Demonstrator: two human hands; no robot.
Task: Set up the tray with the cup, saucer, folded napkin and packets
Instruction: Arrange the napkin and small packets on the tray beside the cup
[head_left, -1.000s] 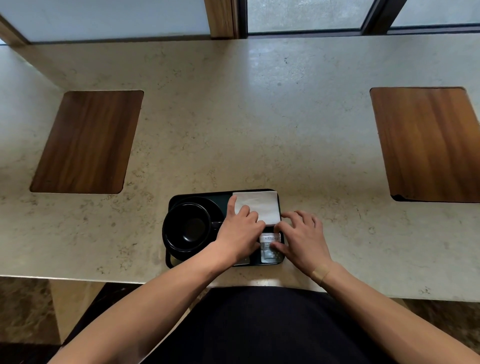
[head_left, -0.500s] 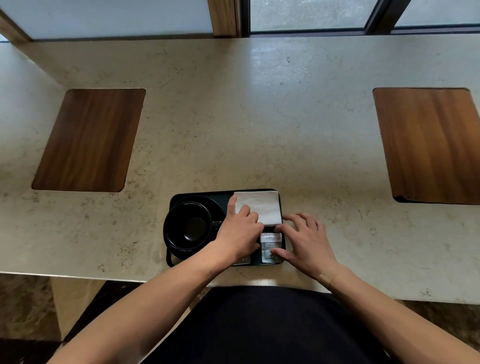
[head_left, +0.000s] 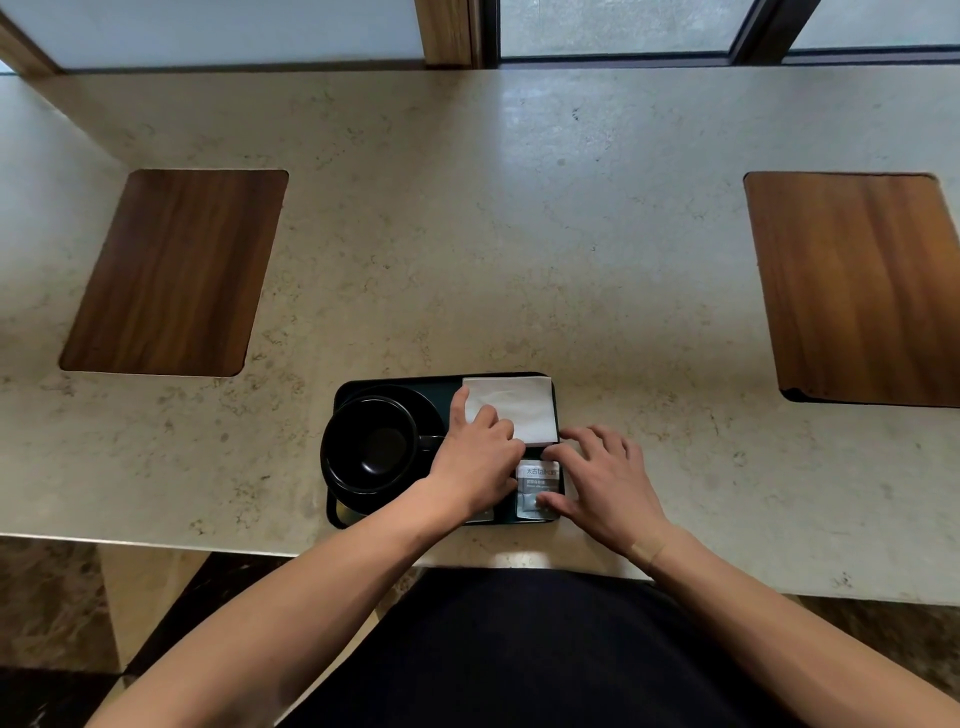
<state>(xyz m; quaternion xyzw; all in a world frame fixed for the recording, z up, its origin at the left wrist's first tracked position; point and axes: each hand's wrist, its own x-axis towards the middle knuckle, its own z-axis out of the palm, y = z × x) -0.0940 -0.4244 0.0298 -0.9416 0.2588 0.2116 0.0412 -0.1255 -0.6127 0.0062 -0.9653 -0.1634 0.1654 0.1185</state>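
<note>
Dark green tray (head_left: 395, 383) sits at the near edge of a pale stone counter (head_left: 467, 234), centred in front of the person. Black cup (head_left: 370, 451) on a black saucer (head_left: 415, 402) fills the tray's left half, handle pointing right. White folded napkin (head_left: 511, 410) lies flat in the tray's far right corner. Grey sugar packet (head_left: 537, 486) lies in the near right corner, just below the napkin, long axis running near-to-far w/ printed end away from the person.

Left hand (head_left: 475, 462) rests over the tray's middle: fingers loosely curled, index tip touching the napkin's left edge; a 2nd packet's corner peeks out under the wrist, mostly hidden. Right hand (head_left: 605, 480) lies at the tray's right edge, fingers spread, thumb tip pressing the packet's near end, index reaching along its far end by the napkin. Neither hand pinches anything.

Judgement: everything is on the tray, so what's left is squaring up. Packet lies directly left of the right hand's fingers, betw. both hands; right hand is nearer and already on it, so a small nudge along that near-to-far axis would align it w/ the napkin's edge.

Two inset wood panels, left (head_left: 171, 270) and right (head_left: 857, 286), sit well apart from the tray.
</note>
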